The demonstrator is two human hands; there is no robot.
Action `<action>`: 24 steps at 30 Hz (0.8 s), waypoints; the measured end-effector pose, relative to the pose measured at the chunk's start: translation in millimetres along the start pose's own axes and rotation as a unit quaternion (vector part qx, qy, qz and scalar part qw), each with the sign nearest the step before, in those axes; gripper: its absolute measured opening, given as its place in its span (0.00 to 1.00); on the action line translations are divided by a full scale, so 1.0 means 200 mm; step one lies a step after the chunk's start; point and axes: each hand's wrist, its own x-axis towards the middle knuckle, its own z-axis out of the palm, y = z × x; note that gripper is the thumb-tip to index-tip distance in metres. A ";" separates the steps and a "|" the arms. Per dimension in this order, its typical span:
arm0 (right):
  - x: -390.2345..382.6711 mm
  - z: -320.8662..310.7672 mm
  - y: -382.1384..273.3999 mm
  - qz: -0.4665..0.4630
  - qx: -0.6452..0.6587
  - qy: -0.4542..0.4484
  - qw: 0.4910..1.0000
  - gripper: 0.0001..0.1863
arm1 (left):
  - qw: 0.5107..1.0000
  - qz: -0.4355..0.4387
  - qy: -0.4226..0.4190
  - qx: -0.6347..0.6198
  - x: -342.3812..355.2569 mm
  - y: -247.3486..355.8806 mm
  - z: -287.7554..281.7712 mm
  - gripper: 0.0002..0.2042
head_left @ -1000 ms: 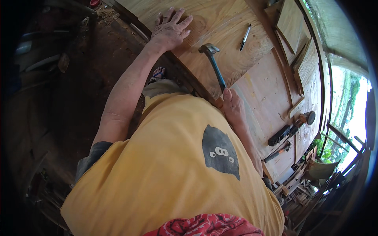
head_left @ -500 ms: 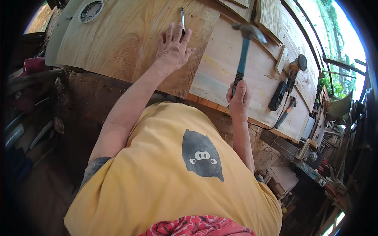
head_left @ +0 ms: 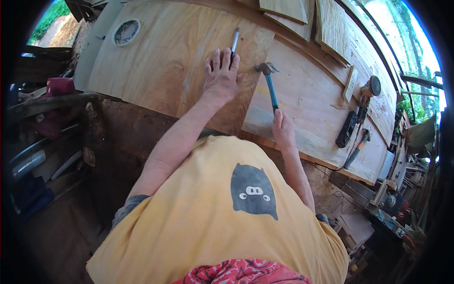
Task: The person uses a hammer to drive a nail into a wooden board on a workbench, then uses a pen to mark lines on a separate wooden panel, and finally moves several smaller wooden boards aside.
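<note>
My left hand (head_left: 220, 81) lies flat on a light wooden board (head_left: 156, 61), its fingers spread. Just beyond its fingertips is a slim pen-like tool (head_left: 235, 39), silver with a dark end close to the fingers; whether they touch it I cannot tell. My right hand (head_left: 284, 130) is wrapped round the dark grip of a claw hammer (head_left: 271, 87) with a blue shaft. The hammer's head is beside the board's right edge, a little right of my left hand; whether it touches the wood I cannot tell.
On the paler worktop (head_left: 302, 90) to the right lie an angle grinder (head_left: 360, 111) and a second hammer (head_left: 357, 148) with an orange and dark handle. Loose wood planks (head_left: 331, 31) are piled at the back. A white ring (head_left: 126, 32) sits at the board's far left.
My right hand has brought the hammer's head left and nearer me, to the board's edge. The left hand stays flat on the board. The whole view has shifted slightly.
</note>
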 end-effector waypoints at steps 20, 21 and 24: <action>-0.25 -0.24 0.64 0.161 0.009 0.272 0.949 0.32 | 0.987 0.042 0.149 0.040 0.30 -0.41 -0.08 0.06; -0.27 -0.28 0.67 0.192 -0.015 0.275 0.942 0.31 | 0.987 0.051 0.146 0.037 0.31 -0.45 -0.08 0.06; -0.30 -0.36 0.61 0.195 -0.056 0.325 0.924 0.29 | 0.981 0.020 0.184 0.063 0.31 -0.73 -0.11 0.05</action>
